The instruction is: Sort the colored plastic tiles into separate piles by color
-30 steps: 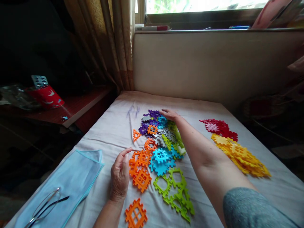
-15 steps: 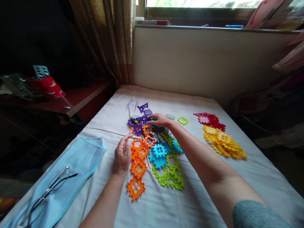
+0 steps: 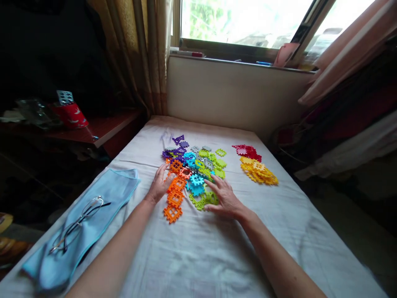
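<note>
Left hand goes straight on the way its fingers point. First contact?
Likely the orange pieces just past the left hand's fingertips, with purple pieces beyond. Whether it's already touching the orange isn't clear from this view.

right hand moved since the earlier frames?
Yes. The right hand has drawn back, farther from the wall, and is now at the nearest green pieces.

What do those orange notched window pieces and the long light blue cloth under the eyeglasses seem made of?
Orange notched window pieces: probably smooth plastic, given uniform colour and repeated notches. Long light blue cloth: soft-looking matte fabric, given creases and brighter edging; fibre unclear.
</note>
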Motion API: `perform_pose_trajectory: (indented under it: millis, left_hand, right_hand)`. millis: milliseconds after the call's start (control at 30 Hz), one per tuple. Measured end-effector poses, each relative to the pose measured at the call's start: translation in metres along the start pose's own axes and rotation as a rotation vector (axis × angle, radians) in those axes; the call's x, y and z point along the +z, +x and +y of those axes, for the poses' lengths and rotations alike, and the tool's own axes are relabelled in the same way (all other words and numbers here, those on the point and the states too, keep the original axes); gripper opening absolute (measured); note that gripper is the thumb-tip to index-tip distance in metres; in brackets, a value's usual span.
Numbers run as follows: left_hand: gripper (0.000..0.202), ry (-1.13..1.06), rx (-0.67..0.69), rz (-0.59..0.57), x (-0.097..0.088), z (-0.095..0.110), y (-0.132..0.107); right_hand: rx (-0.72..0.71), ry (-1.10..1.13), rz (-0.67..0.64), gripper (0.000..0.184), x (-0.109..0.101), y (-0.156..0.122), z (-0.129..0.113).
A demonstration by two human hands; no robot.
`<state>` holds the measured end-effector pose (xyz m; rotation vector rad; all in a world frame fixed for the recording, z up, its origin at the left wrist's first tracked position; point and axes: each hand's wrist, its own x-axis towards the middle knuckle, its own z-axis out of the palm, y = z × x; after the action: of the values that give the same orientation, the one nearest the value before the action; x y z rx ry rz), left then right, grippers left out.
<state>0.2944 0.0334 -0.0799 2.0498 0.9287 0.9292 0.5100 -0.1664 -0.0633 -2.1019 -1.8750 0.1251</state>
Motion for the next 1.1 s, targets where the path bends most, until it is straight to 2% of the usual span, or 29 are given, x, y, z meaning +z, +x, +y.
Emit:
perform_pose_trajectory:
  millis: [67,133,200,267,333,400,467,533,633,700,800,833,933,1000,1100]
  left_hand:
    - [0.085,0.181,0.054,-0.257,-0.016,-0.002,-0.020]
    - [0.109,0.381,0.104,-0.478,-0.030,0.000,-0.043]
    - [0.117,0.532,0.135,-0.569,-0.034,0.006,-0.061]
    - [0.110,0.621,0.122,-0.564,-0.028,0.016,-0.066]
    - [0.096,0.665,0.094,-0.489,-0.013,0.028,-0.061]
    - [0.082,0.694,0.080,-0.362,0.005,0.038,-0.051]
    - [0.074,0.710,0.081,-0.225,0.023,0.046,-0.044]
    - [0.074,0.682,0.091,-0.139,0.037,0.051,-0.043]
    - [0.075,0.546,0.103,-0.063,0.050,0.054,-0.045]
    - [0.071,0.404,0.122,0.013,0.050,0.052,-0.039]
    - [0.055,0.107,0.146,0.190,0.036,0.037,-0.012]
    - [0.048,-0.012,0.112,0.264,0.029,0.029,-0.001]
    - [0.027,-0.337,-0.191,0.521,0.012,0.008,0.031]
    - [0.022,-0.514,-0.316,0.558,0.007,0.002,0.044]
    - [0.022,-0.695,-0.377,0.460,0.007,0.006,0.051]
  right_hand:
    - [0.012,-0.062,-0.098,0.104,0.000,-0.017,0.005]
    - [0.020,-0.093,-0.145,0.105,-0.002,-0.019,0.007]
    - [0.025,-0.105,-0.137,0.099,-0.001,-0.008,0.006]
    - [0.027,-0.100,-0.087,0.092,0.003,0.008,0.002]
    - [0.032,-0.072,-0.008,0.086,0.011,0.022,-0.001]
    - [0.057,-0.002,0.118,0.079,0.021,0.029,-0.002]
    - [0.102,0.123,0.301,0.063,0.028,0.028,0.000]
    - [0.160,0.290,0.499,0.045,0.032,0.023,0.006]
    - [0.345,0.520,0.742,0.040,0.032,0.013,0.018]
    - [0.502,0.615,0.836,0.042,0.032,0.009,0.028]
    - [0.602,0.670,0.870,0.041,0.030,0.006,0.041]
    - [0.608,0.670,0.865,0.040,0.029,0.006,0.045]
    - [0.659,0.615,0.824,0.037,0.024,0.010,0.055]
    - [0.688,0.565,0.747,0.033,0.020,0.017,0.061]
    - [0.613,0.496,0.610,0.029,0.017,0.030,0.069]
